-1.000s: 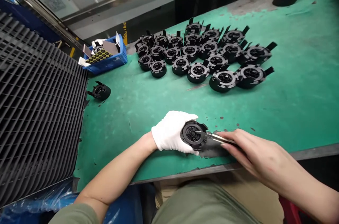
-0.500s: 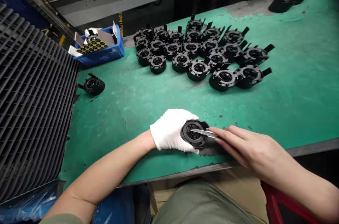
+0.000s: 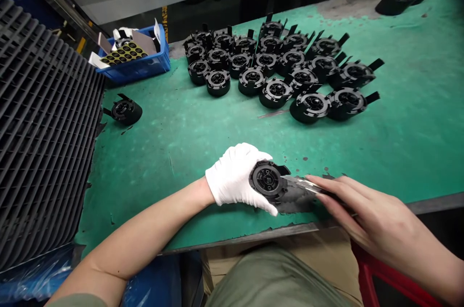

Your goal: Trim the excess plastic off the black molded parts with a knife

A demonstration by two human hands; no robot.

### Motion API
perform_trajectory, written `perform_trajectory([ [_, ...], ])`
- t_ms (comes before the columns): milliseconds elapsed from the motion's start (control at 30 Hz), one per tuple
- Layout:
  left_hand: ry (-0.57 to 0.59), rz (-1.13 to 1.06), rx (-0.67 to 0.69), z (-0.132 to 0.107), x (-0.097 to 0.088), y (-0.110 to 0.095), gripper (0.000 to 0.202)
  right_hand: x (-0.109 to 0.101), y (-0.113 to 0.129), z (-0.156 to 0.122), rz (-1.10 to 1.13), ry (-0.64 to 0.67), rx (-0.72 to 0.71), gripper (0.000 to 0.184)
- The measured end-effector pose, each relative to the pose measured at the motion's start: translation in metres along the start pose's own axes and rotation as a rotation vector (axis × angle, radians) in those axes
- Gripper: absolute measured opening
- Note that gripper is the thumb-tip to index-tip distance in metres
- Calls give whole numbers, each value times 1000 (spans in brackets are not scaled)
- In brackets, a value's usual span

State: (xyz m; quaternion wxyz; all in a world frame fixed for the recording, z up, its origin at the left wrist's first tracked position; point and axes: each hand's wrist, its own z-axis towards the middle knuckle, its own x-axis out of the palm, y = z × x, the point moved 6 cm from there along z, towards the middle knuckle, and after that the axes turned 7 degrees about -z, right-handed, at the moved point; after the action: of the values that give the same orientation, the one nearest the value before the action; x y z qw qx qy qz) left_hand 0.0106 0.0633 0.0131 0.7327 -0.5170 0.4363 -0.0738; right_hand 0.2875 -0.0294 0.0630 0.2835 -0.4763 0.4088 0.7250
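Note:
My left hand (image 3: 241, 176), in a white glove, grips a round black plastic part (image 3: 267, 180) from its left side, near the front of the green work surface. The part's ringed face, with small holes in its middle, is turned up towards me, and a black tab sticks out at its upper right. My bare right hand (image 3: 358, 205) is closed around a craft knife (image 3: 308, 184) with a slim metal handle. Its pointed blade aims left and lies close to the part's right edge; whether they touch I cannot tell.
Several similar black parts (image 3: 275, 92) stand grouped at the back, and more (image 3: 395, 0) at the far right. A single black part (image 3: 126, 110) sits at left near a blue bin (image 3: 134, 71) holding a sticker sheet (image 3: 125, 53). A black slatted stack (image 3: 47, 133) borders the left.
The knife in my right hand has moved right, from over the middle of the part's face to beside its edge. My left thumb has spread slightly while still holding the part.

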Motion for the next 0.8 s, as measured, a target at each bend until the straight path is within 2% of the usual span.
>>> perform_trajectory([
  [67,7,2,-14,-2,3,2,102,-2,0,-1,-24,-27,-54,34],
  [100,-23,7,-12,-3,4,2,109,-3,-1,-2,-35,-44,-66,34],
  [200,-179,43,-8,-11,12,3,141,0,-5,-1,-46,-71,-40,31],
  [267,-249,65,-26,-16,22,5,147,3,-5,1,-39,-76,-21,30],
  [333,-280,69,-35,-18,29,6,143,5,-3,4,-30,-82,-12,28],
  [433,-262,30,17,-19,28,2,127,7,-3,9,-21,-90,-10,26],
  [533,-154,-33,99,-22,19,-7,109,4,-8,11,-27,-96,2,25],
  [600,-67,-80,129,-25,14,-11,107,0,-12,12,-39,-98,4,24],
  [667,-35,-122,116,-28,10,-12,102,-5,-15,13,-61,-92,-12,23],
  [800,-129,-202,98,-28,5,-6,80,-12,-14,12,-87,-70,-47,24],
])
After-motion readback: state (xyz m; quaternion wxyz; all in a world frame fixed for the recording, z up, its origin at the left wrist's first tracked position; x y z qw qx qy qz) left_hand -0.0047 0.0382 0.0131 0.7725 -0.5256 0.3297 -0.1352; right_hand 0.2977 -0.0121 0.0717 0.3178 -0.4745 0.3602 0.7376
